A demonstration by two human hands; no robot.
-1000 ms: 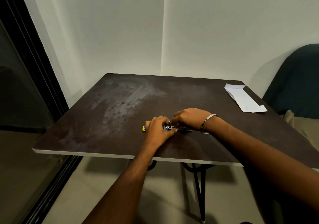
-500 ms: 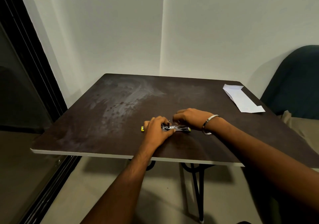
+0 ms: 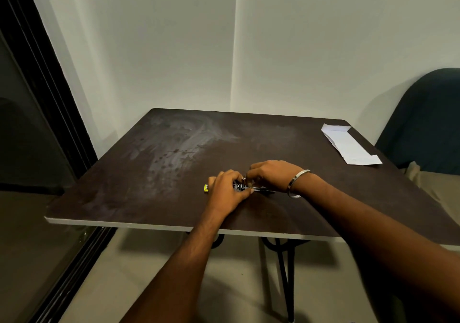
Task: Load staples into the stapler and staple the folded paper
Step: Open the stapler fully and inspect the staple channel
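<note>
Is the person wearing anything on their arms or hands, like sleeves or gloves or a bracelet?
No gloves and no sleeves show: both forearms are bare right down to the picture's edge. The left hand wears nothing that I can see. The right hand has one thing by it: a thin, plain, silver-coloured metal bangle around the wrist. Any rings are too small to tell.
</note>
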